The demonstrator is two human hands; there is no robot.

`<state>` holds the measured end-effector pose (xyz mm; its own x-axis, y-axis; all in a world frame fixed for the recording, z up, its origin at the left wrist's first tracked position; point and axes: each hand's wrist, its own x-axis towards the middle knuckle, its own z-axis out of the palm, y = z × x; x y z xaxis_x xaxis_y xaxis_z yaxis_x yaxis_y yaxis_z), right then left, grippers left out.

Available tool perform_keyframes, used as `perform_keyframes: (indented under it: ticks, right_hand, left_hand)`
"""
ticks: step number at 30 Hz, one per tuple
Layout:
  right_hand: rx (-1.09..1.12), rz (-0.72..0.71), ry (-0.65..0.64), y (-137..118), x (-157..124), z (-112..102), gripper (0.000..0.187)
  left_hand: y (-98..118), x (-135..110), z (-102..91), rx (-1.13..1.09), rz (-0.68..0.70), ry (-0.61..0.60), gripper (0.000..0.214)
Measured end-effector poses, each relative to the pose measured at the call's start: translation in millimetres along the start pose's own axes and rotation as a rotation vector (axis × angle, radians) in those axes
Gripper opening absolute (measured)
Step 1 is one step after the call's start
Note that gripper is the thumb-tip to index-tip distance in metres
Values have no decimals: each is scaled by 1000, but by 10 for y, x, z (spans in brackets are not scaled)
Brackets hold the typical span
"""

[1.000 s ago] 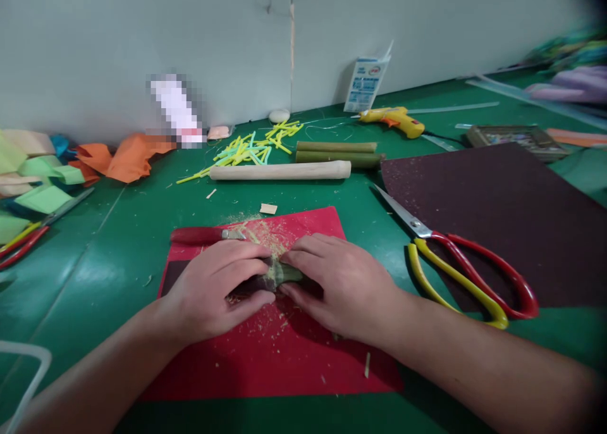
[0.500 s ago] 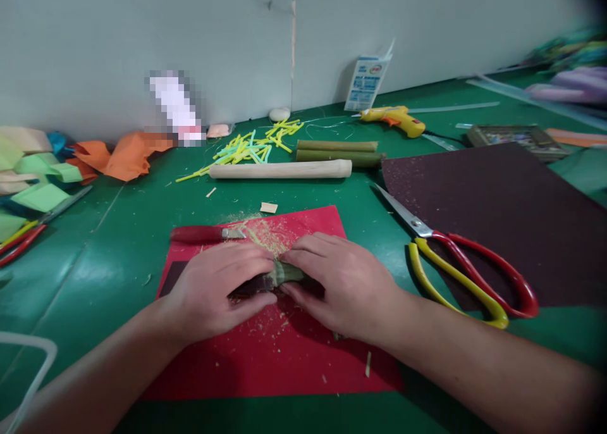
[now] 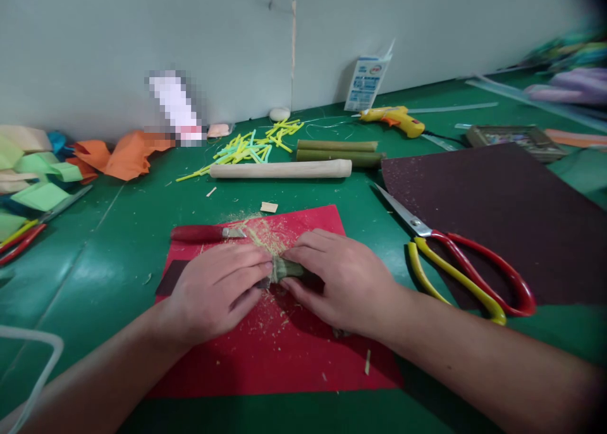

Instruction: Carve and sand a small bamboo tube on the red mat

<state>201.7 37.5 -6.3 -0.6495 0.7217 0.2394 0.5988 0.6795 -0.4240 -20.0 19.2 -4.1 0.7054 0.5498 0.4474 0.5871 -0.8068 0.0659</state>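
Observation:
My right hand (image 3: 339,281) is closed around a short green bamboo piece (image 3: 287,269), which lies on a red mat (image 3: 279,352). My left hand (image 3: 215,290) is curled over a dark strip, apparently sandpaper (image 3: 167,284), pressed against the bamboo's end. Pale sawdust lies scattered around both hands. A red-handled knife (image 3: 205,233) rests on the mat just beyond my left hand.
Red and yellow scissors (image 3: 455,263) lie to the right, partly on a dark maroon sheet (image 3: 497,206). Farther back lie a pale wooden rod (image 3: 281,169), green bamboo sticks (image 3: 337,150), cut straws (image 3: 251,146), and a yellow glue gun (image 3: 393,119). Coloured paper is piled at left (image 3: 42,174).
My left hand with the dark strip has slid slightly left and back along the bamboo's end. My right hand shifted a little away from me. More sawdust shows.

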Motion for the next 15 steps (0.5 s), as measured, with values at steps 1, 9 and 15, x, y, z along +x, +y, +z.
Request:
perform_keyframes:
  ticks: [1, 9, 15]
  right_hand:
    - [-4, -2, -1, -5, 3, 1, 26]
    - [-28, -14, -8, -19, 9, 4, 24]
    - [-35, 3, 4, -11, 9, 1, 23]
  left_hand:
    - [1, -7, 9, -11, -22, 1, 20]
    - [-7, -7, 37, -111, -207, -91, 24]
    - [36, 25, 36, -190, -322, -36, 18]
